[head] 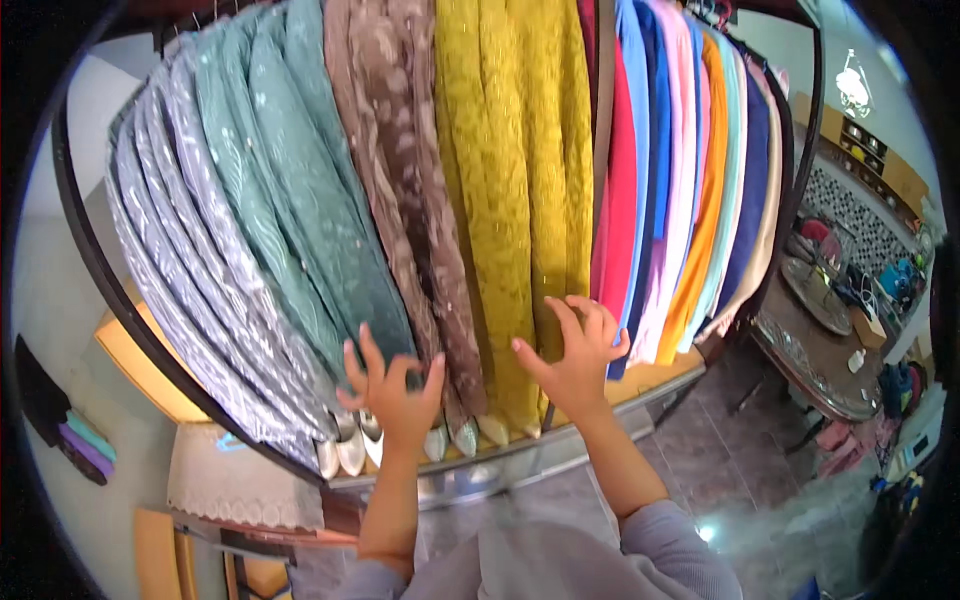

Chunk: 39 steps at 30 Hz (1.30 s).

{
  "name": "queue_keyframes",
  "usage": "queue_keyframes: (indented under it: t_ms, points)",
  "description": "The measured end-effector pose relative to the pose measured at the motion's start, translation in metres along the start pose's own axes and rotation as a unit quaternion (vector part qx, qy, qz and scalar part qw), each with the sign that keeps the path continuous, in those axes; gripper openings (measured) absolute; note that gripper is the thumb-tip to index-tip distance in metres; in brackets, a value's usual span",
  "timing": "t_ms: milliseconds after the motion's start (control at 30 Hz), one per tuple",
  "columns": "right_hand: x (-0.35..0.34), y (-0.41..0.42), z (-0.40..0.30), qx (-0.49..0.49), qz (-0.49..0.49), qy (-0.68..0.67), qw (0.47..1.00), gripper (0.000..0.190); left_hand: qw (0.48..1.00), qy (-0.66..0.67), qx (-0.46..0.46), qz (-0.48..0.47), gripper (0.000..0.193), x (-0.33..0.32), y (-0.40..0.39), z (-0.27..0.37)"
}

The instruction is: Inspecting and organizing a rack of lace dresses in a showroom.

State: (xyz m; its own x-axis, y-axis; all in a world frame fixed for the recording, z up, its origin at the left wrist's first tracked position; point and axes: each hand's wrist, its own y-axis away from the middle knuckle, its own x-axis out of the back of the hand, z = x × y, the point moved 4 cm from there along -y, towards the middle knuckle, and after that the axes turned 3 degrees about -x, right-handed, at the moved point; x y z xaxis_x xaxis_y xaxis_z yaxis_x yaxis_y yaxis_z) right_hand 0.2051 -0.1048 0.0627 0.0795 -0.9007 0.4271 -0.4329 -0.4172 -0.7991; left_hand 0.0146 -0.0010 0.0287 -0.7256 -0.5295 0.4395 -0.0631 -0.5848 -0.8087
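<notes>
Long fabrics hang side by side from a rack in front of me. My left hand (397, 390) is raised with its fingers apart before the lower ends of a teal fabric (300, 217) and a brown patterned fabric (401, 172). In front of a mustard-yellow fabric (499, 202) is my right hand (574, 356), its fingers spread and slightly curled. Neither hand holds anything; whether the fingertips touch the cloth I cannot tell. Silvery grey fabric (202, 262) hangs at the far left. Under the hems, several pointed shoes (350, 454) stand on the rack's bottom shelf (630, 386).
Garments in many colours, one orange (697, 225), fill the rack's right side. The dark rack frame (82, 232) curves down at the left. A table with a lace cloth (240, 480) stands at lower left. On the right is a dark carved table (817, 367) over a tiled floor (709, 442).
</notes>
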Motion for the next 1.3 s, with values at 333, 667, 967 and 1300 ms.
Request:
queue_keyframes:
  t_ms: [333,667,967,1300]
  points:
    - [0.0,-0.01,-0.049,0.099,0.01,-0.085,0.991,0.015,0.996,0.041,-0.073,-0.027,0.028,0.033,-0.039,0.063]
    - [0.026,0.007,-0.04,0.195,-0.055,-0.169,0.964,0.01,0.991,0.06,-0.105,-0.065,0.024,0.041,-0.041,0.087]
    - [-0.047,-0.037,0.012,0.02,0.044,0.065,0.997,0.036,0.993,0.018,-0.112,-0.037,0.02,0.057,-0.037,0.087]
    - [0.068,-0.003,0.029,0.009,0.093,-0.099,0.991,0.014,0.985,0.044,-0.101,-0.133,0.023,0.032,0.008,0.077]
